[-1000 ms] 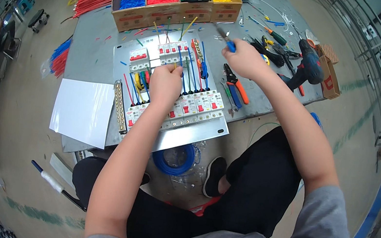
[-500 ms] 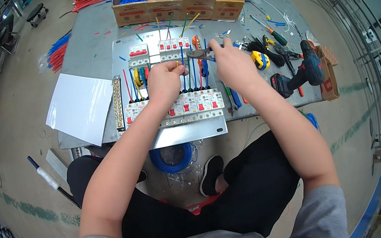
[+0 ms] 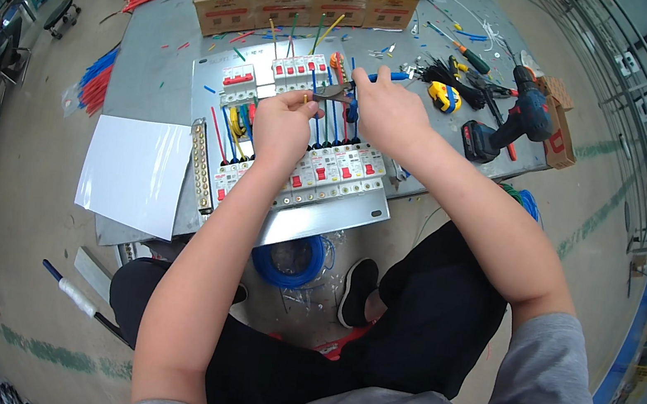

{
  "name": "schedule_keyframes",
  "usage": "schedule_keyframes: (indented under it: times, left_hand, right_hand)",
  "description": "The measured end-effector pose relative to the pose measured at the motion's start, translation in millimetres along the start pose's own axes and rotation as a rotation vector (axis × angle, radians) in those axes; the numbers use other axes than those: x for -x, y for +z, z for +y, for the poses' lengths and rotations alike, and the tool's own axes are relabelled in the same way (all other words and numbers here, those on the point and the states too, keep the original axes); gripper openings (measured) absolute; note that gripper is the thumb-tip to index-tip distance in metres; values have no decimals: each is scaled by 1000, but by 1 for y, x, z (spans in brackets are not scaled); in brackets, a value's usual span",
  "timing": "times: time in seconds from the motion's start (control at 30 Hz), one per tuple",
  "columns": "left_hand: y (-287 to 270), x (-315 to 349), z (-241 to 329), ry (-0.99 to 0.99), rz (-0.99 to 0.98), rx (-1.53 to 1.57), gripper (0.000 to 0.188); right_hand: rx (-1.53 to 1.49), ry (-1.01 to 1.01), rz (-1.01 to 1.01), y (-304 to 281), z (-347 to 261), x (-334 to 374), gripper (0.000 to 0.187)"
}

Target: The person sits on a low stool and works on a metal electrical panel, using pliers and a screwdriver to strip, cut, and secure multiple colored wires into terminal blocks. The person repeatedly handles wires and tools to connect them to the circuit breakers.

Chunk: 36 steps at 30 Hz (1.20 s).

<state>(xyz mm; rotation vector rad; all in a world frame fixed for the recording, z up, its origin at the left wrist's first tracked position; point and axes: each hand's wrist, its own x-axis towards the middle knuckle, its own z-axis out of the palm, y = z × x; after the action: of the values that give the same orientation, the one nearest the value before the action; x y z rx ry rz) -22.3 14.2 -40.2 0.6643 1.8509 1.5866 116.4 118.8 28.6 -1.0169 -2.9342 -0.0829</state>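
Observation:
My right hand (image 3: 391, 112) is wrapped round blue-handled pliers (image 3: 333, 92), whose dark jaws point left toward my other hand. Pinched between the thumb and forefinger of my left hand (image 3: 281, 127) is a thin yellow wire (image 3: 305, 100), mostly hidden by the fingers. The jaws are right beside that pinch; whether they grip the wire I cannot tell. Both hands hover over a metal mounting plate (image 3: 328, 228). It carries a front row of circuit breakers (image 3: 321, 174) with coloured wires standing up, and a back row of breakers (image 3: 301, 72).
Behind the plate stands a cardboard box (image 3: 225, 20) divided into blue, red, green and yellow caps. A white sheet (image 3: 134, 174) lies at left. To the right are a tape measure (image 3: 444, 97), a cordless drill (image 3: 508, 117) and a screwdriver (image 3: 472, 58). Blue wire coil (image 3: 288, 268) below.
The pliers' jaws have come down and left, closer to the left fingertips, and the pliers have turned in my right hand. The left hand keeps its pinch.

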Motion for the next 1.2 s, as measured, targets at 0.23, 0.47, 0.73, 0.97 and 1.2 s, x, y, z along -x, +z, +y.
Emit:
schedule_keyframes:
  times: [0.23, 0.47, 0.73, 0.97, 1.2]
  left_hand:
    - [-2, 1, 2, -4, -8, -28, 26]
    - [-2, 2, 2, -9, -8, 5, 25]
    - [-3, 0, -3, -3, -6, -21, 26]
    - [-2, 2, 1, 5, -2, -100, 27]
    - [-2, 2, 0, -20, 41, -101, 25]
  right_hand:
    - [35, -13, -18, -4, -4, -2, 43]
    - [65, -30, 15, -1, -2, -2, 40]
    - [164, -92, 167, 4, 0, -5, 32]
    - [329, -267, 273, 11, 23, -19, 35]
    - [31, -117, 142, -14, 26, -26, 23]
